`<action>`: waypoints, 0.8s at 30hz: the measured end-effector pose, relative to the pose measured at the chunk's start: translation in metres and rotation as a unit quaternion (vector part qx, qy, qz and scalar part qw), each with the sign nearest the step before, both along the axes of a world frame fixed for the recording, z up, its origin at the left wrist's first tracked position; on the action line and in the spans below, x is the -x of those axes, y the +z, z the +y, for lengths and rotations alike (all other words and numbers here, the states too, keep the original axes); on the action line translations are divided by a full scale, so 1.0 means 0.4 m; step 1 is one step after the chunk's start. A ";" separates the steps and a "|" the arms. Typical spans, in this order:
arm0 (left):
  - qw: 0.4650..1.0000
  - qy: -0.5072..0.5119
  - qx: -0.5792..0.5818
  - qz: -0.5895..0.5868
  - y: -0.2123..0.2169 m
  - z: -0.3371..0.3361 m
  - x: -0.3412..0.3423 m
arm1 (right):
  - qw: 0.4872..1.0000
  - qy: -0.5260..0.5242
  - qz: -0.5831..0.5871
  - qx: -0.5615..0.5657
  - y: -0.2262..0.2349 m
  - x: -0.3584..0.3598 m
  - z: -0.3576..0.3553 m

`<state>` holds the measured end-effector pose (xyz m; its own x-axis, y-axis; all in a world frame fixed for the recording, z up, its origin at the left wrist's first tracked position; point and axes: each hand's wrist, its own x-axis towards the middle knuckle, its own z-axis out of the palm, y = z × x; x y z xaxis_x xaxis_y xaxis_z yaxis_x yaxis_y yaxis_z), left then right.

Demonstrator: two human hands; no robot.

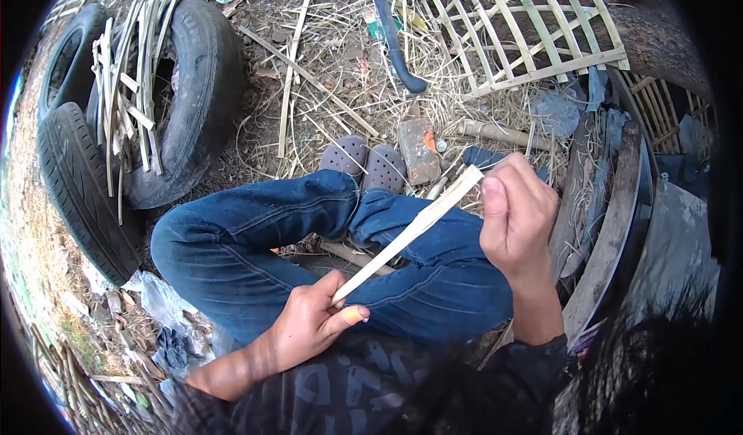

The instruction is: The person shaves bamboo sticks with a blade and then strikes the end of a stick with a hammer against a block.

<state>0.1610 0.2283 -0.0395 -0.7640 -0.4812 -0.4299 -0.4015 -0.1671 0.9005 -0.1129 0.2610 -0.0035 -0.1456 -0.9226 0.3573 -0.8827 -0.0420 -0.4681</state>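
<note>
My left hand (pixel 313 319) is wrapped round the lower end of a pale split bamboo strip (pixel 410 232). An orange-yellow covering sits on its thumb. From there the strip slants up and right across my lap, over my jeans (pixel 248 257). Beside its upper end is my right hand (pixel 520 214), closed with the fingers curled in and the thumb pressed against them. What that hand grips, if anything, is hidden; I cannot tell whether it touches the strip. A large dark-handled blade (pixel 398 48) lies on the ground beyond my feet.
Old tyres (pixel 193 102) stand at the left, with several bamboo strips (pixel 128 87) heaped on them. A woven bamboo lattice (pixel 534 32) lies at the far right. Shavings (pixel 333 87) litter the ground round my grey clogs (pixel 344 156). A flat worn block (pixel 419 152) lies beside them.
</note>
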 end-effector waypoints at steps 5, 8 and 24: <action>1.000 -0.004 0.001 -0.004 -0.022 0.003 0.001 | 0.999 -0.004 -0.039 0.005 -0.007 0.005 0.002; 1.000 0.008 0.005 -0.009 -0.022 -0.002 0.006 | 0.999 -0.011 0.016 0.041 -0.010 0.003 -0.009; 0.999 0.033 -0.025 -0.030 -0.030 -0.013 -0.001 | 0.997 0.001 0.077 0.015 -0.041 0.008 -0.035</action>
